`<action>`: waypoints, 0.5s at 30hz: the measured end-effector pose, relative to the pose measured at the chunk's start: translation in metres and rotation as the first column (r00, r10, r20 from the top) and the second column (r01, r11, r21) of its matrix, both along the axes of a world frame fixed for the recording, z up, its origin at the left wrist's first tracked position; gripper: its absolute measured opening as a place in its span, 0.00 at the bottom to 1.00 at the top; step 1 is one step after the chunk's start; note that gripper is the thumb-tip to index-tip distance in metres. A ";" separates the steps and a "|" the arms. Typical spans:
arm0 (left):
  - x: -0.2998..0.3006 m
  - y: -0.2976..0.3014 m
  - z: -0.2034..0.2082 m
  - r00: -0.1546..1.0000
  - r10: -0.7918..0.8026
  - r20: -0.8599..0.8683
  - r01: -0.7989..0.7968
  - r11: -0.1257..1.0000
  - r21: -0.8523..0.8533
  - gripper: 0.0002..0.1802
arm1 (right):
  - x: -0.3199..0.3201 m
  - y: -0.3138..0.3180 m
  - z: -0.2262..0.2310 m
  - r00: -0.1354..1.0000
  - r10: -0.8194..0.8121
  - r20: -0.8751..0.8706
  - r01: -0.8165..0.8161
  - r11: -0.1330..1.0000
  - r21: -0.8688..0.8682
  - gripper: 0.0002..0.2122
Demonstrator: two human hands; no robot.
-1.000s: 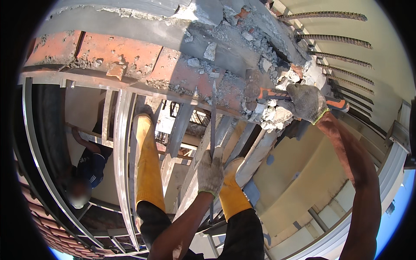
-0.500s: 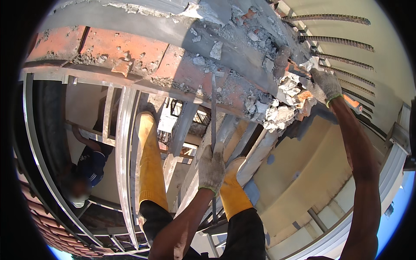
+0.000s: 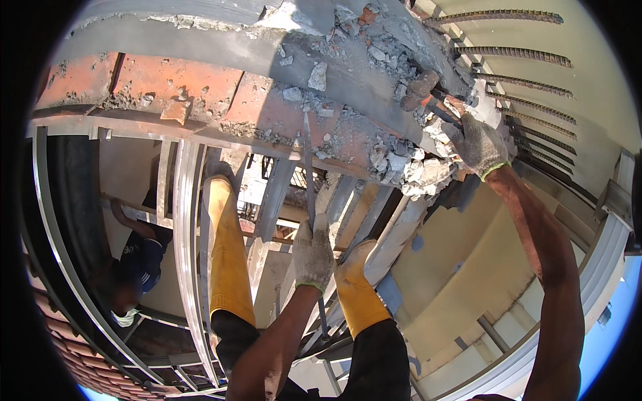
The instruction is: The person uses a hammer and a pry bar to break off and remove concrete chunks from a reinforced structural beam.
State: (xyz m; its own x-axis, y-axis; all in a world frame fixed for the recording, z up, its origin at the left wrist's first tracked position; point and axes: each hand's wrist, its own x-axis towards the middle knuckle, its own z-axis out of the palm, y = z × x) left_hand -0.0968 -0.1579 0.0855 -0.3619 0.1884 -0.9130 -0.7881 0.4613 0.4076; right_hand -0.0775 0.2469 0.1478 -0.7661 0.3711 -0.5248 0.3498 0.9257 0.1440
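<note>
My left hand, in a grey knitted glove, is closed around a long thin metal bar. The bar's upper end rests against the broken edge of a masonry ledge, and its lower end comes out below my fist between my boots. At the right, my gloved right hand grips a hammer with a worn brownish head and a dark and orange shaft. The hammer head lies close to cracked grey concrete; the rest of its handle is hidden behind my hand. Broken concrete chunks sit just below it.
Ribbed steel bars stick out at the upper right. Metal frame members with open gaps run below the ledge, beside my yellow boots. Another person is lower down at the left. Roof tiles line the lower left.
My right hand has shifted left and slightly down with the hammer, and the handle's orange end has gone out of sight. The metal bar's upper end leans slightly more left. The whole view has shifted.
</note>
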 end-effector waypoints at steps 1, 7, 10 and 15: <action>0.002 -0.004 -0.002 1.000 -0.016 0.001 0.016 1.000 -0.010 0.25 | 0.002 -0.016 0.002 1.000 0.004 -0.031 -0.005 0.999 -0.039 0.23; 0.004 0.006 -0.006 0.984 -0.134 -0.119 0.135 0.991 0.003 0.27 | 0.003 0.026 0.032 0.988 0.127 0.083 -0.127 0.992 -0.007 0.25; 0.002 -0.006 -0.012 0.985 -0.113 -0.129 0.100 0.990 -0.099 0.26 | -0.013 0.012 -0.004 0.995 0.097 0.021 -0.098 0.994 0.046 0.27; -0.011 0.005 -0.003 0.991 -0.128 -0.044 0.125 0.991 -0.056 0.24 | 0.002 -0.035 0.029 0.991 0.132 -0.035 -0.136 0.978 -0.161 0.26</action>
